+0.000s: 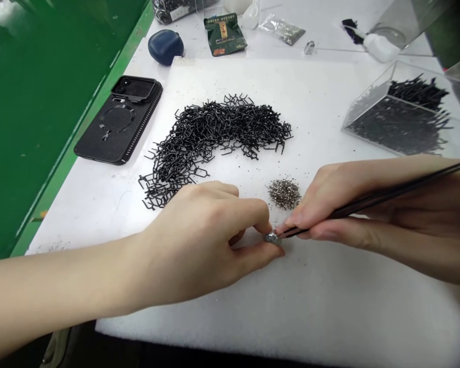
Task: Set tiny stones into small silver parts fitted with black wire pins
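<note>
My left hand (207, 245) pinches a small silvery metal piece (272, 237) between thumb and index finger, low over the white foam mat (329, 317). From the right, my right hand (341, 209) is closed around black tweezers (398, 190), whose tips meet the metal piece. Whether the tips hold anything is too small to tell. Just beyond the fingers lies a little heap of tiny shiny metal parts (284, 193). A large curved pile of bent black pieces (222, 125) spreads behind my left hand.
A black phone (117, 122) lies at the left. At the right stands a clear box (402, 115) of black pieces. Along the back are a dark blue rounded object (165, 47), a green packet (225, 35), a clear bag (281, 29) and a tilted clear container (402, 23).
</note>
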`<state>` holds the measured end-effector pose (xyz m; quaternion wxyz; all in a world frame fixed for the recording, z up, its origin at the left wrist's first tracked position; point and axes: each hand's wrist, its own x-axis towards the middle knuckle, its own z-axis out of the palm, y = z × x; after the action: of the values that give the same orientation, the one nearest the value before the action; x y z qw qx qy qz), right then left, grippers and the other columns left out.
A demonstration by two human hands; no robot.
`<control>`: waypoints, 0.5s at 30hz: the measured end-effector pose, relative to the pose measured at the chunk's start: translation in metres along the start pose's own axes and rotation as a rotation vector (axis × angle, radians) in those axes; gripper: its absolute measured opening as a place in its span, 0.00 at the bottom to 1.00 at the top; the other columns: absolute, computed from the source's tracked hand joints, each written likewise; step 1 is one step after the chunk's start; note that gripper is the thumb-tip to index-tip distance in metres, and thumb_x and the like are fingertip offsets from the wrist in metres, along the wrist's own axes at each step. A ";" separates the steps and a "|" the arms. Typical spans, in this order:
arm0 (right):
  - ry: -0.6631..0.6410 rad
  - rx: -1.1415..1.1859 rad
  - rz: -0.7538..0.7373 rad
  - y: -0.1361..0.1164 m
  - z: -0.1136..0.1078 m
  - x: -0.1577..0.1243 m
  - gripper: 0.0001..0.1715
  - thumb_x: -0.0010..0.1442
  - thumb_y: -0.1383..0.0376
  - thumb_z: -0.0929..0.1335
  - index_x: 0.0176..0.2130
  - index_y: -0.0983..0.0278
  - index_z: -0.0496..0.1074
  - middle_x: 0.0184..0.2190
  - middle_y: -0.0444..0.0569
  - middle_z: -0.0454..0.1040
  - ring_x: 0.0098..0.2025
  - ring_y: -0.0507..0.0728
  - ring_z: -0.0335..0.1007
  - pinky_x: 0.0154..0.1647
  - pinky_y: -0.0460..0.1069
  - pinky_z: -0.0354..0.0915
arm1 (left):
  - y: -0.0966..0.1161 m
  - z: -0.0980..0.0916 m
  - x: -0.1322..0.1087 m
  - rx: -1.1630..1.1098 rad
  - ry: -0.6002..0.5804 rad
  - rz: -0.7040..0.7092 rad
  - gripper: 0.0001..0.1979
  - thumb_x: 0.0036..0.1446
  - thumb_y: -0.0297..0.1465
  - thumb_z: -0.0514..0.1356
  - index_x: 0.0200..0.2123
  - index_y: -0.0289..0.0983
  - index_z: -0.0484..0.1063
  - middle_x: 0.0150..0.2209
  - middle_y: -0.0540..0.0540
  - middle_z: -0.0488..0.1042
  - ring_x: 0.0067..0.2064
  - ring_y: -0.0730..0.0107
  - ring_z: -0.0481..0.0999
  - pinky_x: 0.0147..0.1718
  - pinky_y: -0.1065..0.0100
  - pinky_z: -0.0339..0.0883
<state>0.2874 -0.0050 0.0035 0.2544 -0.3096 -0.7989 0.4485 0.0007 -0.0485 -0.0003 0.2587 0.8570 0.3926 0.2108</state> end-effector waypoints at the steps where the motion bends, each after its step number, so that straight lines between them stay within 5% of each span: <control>1: -0.003 0.005 -0.002 0.000 0.000 0.000 0.07 0.75 0.62 0.81 0.48 0.45 0.89 0.43 0.37 0.93 0.41 0.58 0.93 0.39 0.48 0.87 | 0.000 0.000 0.000 0.000 0.002 -0.001 0.08 0.77 0.31 0.73 0.41 0.37 0.86 0.26 0.59 0.67 0.27 0.76 0.67 0.28 0.68 0.59; 15: 0.021 -0.029 0.007 0.002 0.000 -0.004 0.01 0.78 0.54 0.81 0.49 0.44 0.88 0.44 0.37 0.93 0.43 0.59 0.94 0.40 0.50 0.89 | 0.001 0.000 0.001 0.005 0.000 -0.002 0.07 0.76 0.30 0.74 0.40 0.37 0.86 0.25 0.60 0.69 0.27 0.77 0.67 0.29 0.69 0.61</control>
<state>0.2909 -0.0065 0.0010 0.2566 -0.3208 -0.8016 0.4344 0.0019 -0.0486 0.0003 0.2567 0.8574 0.3938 0.2095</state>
